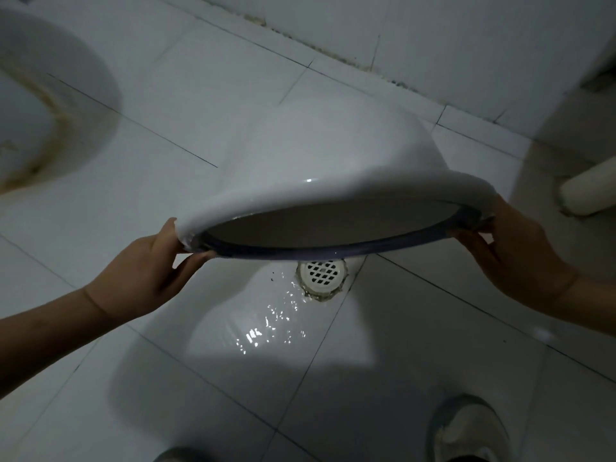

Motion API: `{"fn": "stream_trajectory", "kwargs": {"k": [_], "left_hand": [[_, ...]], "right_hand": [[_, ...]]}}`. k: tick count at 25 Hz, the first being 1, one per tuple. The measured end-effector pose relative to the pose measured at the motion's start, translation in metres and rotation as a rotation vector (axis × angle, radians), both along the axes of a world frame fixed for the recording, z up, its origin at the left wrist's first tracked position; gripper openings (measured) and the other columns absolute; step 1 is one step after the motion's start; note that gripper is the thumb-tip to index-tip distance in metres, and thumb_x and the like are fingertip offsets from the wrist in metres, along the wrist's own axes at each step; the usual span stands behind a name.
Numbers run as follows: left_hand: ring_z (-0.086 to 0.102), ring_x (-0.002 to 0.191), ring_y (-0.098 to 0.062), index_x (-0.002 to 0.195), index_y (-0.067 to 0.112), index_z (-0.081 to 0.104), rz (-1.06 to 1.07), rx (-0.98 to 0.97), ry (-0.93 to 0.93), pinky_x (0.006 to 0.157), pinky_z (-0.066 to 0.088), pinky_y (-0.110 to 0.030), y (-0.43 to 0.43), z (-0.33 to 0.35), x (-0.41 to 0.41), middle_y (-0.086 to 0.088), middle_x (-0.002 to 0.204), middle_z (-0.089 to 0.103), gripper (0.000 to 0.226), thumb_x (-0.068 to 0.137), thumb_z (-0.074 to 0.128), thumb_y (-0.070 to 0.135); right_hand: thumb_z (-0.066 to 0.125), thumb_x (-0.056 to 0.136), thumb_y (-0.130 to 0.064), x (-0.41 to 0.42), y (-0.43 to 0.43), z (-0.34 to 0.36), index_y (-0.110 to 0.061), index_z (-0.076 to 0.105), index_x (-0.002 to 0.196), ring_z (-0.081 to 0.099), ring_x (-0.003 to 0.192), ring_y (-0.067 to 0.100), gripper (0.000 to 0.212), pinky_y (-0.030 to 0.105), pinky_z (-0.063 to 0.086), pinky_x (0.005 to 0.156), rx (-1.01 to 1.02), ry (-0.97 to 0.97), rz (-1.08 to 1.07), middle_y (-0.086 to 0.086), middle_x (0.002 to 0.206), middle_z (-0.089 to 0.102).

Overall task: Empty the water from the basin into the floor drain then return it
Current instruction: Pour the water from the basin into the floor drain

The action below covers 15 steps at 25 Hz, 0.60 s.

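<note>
Left fingers [191,261] curl under the rim of the basin [316,155], thumb on the outer lip. The left hand [143,271] grips at centre-left of the frame. Right fingers [466,235] hook the opposite side of the rim, and the right hand [513,258] grips at centre-right. Gripping at opposite points balances the wide bowl and lets both wrists control the tilt.

The basin is in mid-frame, held off the floor and tipped steeply, mouth facing down and toward the camera, lower lip directly above the drain [321,273]. This attitude suits pouring onto the grate. No stream shows leaving the rim, so emptying is judged finished or nearly so. The return is not yet done.

Basin: round, smooth, glossy white, probably plastic, with a rolled lip and a dark blue band at the mouth. Drain: a round white grate with diamond perforations and a discoloured seal around it. Water [266,328] lies rippled and reflective on the floor [433,378], just below the drain. The floor is large glazed pale tile with dark grout lines, judged slippery when wet.

A white ceramic fixture [50,95] with a stained rim is at upper left. A shoe [466,428] is at lower right.
</note>
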<state>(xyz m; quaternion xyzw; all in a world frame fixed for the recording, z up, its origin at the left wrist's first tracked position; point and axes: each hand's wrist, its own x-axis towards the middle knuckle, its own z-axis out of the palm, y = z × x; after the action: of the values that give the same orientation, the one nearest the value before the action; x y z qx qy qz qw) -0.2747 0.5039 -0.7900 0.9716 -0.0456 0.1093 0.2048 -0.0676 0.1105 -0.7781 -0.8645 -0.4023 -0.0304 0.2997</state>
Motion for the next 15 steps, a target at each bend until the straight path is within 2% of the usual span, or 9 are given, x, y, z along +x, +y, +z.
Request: {"fn": "stream_trajectory", "kwargs": {"k": [2,4,6,8,10,12,13,14,15], "left_hand": [[0.041,0.036,-0.011,0.097,-0.005,0.058,-0.034,0.035,-0.017,0.045,0.03,-0.012,0.001,-0.001,0.001,-0.001,0.063,0.06,0.065,0.099,0.034,0.055],[0.029,0.036,0.001,0.103,-0.002,0.059,-0.068,0.063,-0.034,0.049,0.024,-0.005,0.003,-0.002,0.003,0.017,0.061,0.044,0.059,0.1,0.036,0.052],[0.044,0.038,-0.007,0.113,0.001,0.06,-0.101,0.049,-0.007,0.044,0.037,-0.016,0.008,-0.005,0.003,0.012,0.081,0.057,0.053,0.099,0.04,0.048],[0.056,0.045,-0.025,0.118,0.003,0.06,-0.131,0.04,0.027,0.046,0.048,-0.03,0.013,-0.004,0.004,0.001,0.105,0.065,0.051,0.099,0.041,0.045],[0.058,0.048,-0.028,0.122,0.008,0.059,-0.137,0.016,0.024,0.046,0.051,-0.035,0.013,-0.001,0.007,0.004,0.109,0.063,0.047,0.099,0.041,0.045],[0.055,0.049,-0.02,0.128,0.029,0.051,-0.147,0.011,-0.008,0.044,0.045,-0.026,0.01,0.005,0.012,0.019,0.105,0.06,0.036,0.098,0.043,0.047],[0.051,0.049,-0.015,0.128,0.039,0.045,-0.147,0.024,-0.015,0.045,0.038,-0.018,0.009,0.008,0.014,0.022,0.096,0.059,0.031,0.099,0.041,0.049],[0.05,0.047,-0.015,0.121,0.041,0.046,-0.137,0.03,-0.005,0.048,0.032,-0.013,0.01,0.009,0.015,0.02,0.082,0.058,0.026,0.099,0.039,0.052],[0.051,0.044,-0.016,0.113,0.032,0.052,-0.11,0.033,0.006,0.048,0.029,-0.013,0.011,0.009,0.017,0.013,0.074,0.059,0.03,0.099,0.037,0.054]], "right_hand": [[0.033,0.099,-0.054,0.003,-0.004,-0.002,0.005,0.053,0.104,0.043,0.059,-0.003,0.062,0.002,0.036,0.057,0.006,-0.054,0.043,0.016,0.075,0.061],[0.033,0.1,-0.052,0.005,-0.008,-0.006,-0.001,0.05,0.106,0.041,0.058,0.001,0.054,0.009,0.036,0.059,0.013,-0.067,0.074,0.01,0.077,0.056],[0.034,0.101,-0.049,0.006,-0.011,-0.01,0.003,0.052,0.102,0.04,0.061,0.008,0.055,0.014,0.039,0.06,0.016,-0.028,0.109,0.009,0.084,0.053],[0.034,0.102,-0.044,0.007,-0.014,-0.014,0.008,0.054,0.097,0.041,0.066,0.014,0.055,0.025,0.041,0.06,0.016,-0.001,0.163,0.013,0.086,0.052],[0.034,0.102,-0.044,0.008,-0.015,-0.015,0.002,0.051,0.101,0.042,0.064,0.017,0.049,0.031,0.041,0.057,0.027,0.006,0.18,0.014,0.085,0.052],[0.033,0.101,-0.049,0.009,-0.013,-0.015,-0.009,0.046,0.108,0.045,0.062,0.018,0.043,0.032,0.042,0.054,0.027,-0.004,0.136,0.015,0.083,0.054],[0.032,0.1,-0.052,0.008,-0.011,-0.015,-0.009,0.044,0.112,0.05,0.061,0.021,0.046,0.034,0.045,0.053,0.017,-0.013,0.092,0.018,0.082,0.056],[0.031,0.1,-0.054,0.006,-0.008,-0.016,-0.007,0.044,0.115,0.055,0.061,0.027,0.051,0.036,0.048,0.052,0.006,-0.01,0.039,0.022,0.083,0.059],[0.03,0.099,-0.056,0.005,-0.005,-0.016,-0.004,0.044,0.116,0.057,0.061,0.033,0.057,0.037,0.049,0.052,0.006,0.012,-0.009,0.023,0.084,0.06]]}}
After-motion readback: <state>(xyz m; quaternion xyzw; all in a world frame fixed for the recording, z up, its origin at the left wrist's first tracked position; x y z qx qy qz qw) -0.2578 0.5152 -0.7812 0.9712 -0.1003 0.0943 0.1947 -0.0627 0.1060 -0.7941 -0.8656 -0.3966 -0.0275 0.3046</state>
